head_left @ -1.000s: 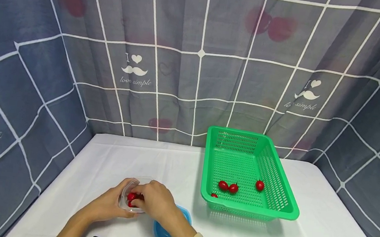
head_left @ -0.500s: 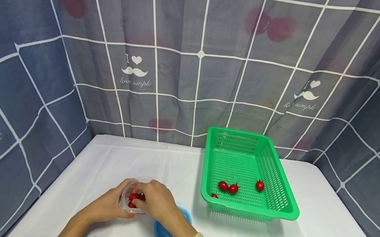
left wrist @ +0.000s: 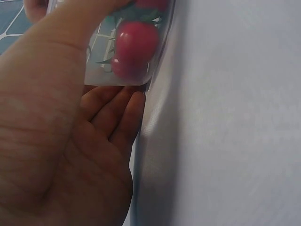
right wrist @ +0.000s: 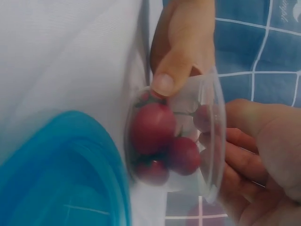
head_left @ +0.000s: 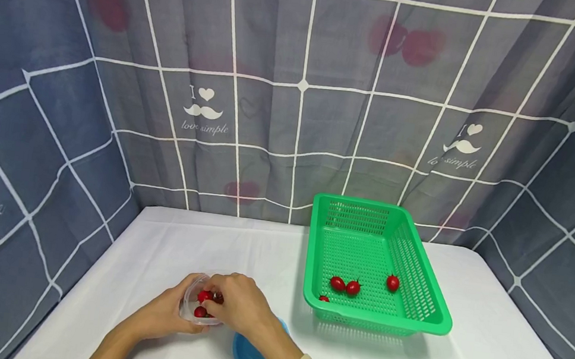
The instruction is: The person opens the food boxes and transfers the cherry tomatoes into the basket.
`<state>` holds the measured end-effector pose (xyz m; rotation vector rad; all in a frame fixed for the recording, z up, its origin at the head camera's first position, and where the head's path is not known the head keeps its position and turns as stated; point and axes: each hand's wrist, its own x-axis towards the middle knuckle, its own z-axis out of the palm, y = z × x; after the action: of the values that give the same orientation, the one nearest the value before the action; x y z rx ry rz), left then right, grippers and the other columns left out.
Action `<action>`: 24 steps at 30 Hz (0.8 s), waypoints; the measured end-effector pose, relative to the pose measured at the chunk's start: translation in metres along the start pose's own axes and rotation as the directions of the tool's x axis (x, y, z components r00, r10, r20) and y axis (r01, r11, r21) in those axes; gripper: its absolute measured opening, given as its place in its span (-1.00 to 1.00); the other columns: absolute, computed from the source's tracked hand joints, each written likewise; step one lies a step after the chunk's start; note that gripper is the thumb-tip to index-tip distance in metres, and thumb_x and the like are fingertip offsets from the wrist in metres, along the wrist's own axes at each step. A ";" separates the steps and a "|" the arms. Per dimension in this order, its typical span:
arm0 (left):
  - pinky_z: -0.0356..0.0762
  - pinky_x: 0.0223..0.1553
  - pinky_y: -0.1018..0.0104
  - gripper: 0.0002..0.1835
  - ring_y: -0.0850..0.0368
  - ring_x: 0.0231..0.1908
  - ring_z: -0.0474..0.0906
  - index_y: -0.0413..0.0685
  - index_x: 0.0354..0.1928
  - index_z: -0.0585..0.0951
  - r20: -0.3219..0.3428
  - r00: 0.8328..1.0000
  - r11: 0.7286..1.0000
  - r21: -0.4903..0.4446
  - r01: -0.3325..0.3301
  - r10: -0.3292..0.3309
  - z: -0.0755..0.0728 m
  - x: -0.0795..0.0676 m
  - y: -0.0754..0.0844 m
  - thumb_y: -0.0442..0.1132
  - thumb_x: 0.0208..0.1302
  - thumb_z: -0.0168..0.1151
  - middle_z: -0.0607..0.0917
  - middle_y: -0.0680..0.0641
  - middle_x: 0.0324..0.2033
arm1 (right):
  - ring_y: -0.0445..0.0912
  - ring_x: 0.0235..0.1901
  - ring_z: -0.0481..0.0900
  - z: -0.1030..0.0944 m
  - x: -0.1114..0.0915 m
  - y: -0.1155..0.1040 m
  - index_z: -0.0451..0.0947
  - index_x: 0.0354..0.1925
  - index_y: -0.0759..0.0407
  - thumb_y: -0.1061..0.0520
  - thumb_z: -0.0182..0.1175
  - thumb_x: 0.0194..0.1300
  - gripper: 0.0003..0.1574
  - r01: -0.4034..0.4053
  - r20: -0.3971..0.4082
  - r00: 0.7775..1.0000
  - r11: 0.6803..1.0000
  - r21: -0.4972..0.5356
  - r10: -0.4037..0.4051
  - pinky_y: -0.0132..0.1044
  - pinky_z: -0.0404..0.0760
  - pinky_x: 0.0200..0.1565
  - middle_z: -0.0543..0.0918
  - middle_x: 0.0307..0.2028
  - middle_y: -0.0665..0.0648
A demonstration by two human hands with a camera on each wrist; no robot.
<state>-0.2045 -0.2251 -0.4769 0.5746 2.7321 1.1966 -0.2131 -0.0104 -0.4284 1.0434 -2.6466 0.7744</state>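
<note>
My left hand (head_left: 166,308) holds a clear plastic container (head_left: 187,306), thumb on one side and fingers round the other, its mouth tilted toward the right hand. Several red cherry tomatoes (right wrist: 153,128) with green stems lie inside. In the left wrist view, tomatoes (left wrist: 136,42) show through the container wall above the left fingers. My right hand (head_left: 240,302) reaches into the mouth, its thumb and fingers curled about a cherry tomato (head_left: 205,296). The container rim partly covers the right fingertips in the right wrist view.
A blue plastic bowl-like container (head_left: 247,351) stands below my right forearm, partly hidden by it. To the right, a green slotted basket (head_left: 360,245) holds several cherry tomatoes (head_left: 353,287). A dark checked curtain (head_left: 269,111) surrounds the white-covered table (head_left: 161,242) at the back and sides.
The tomatoes inside the container have shifted slightly apart under the right fingers. The left hand keeps its hold, and the basket stays put; the head view has tipped slightly upward.
</note>
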 end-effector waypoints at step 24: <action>0.43 0.27 -0.28 0.07 -0.14 0.31 0.50 0.09 0.41 0.32 -0.049 0.999 0.999 0.043 0.018 -0.016 0.004 0.004 -0.001 0.17 -0.14 0.70 0.59 -0.01 0.28 | -0.21 -0.16 0.68 -0.090 -0.015 -0.015 0.77 -0.08 -0.09 0.00 0.47 0.29 -0.78 0.001 -0.203 0.979 0.999 0.038 0.007 -0.43 0.64 -0.19 0.79 -0.19 -0.15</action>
<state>-0.2074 -0.2221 -0.4802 0.5335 2.8040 1.1647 -0.1929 0.0366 -0.3516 0.9158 -2.4711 0.8839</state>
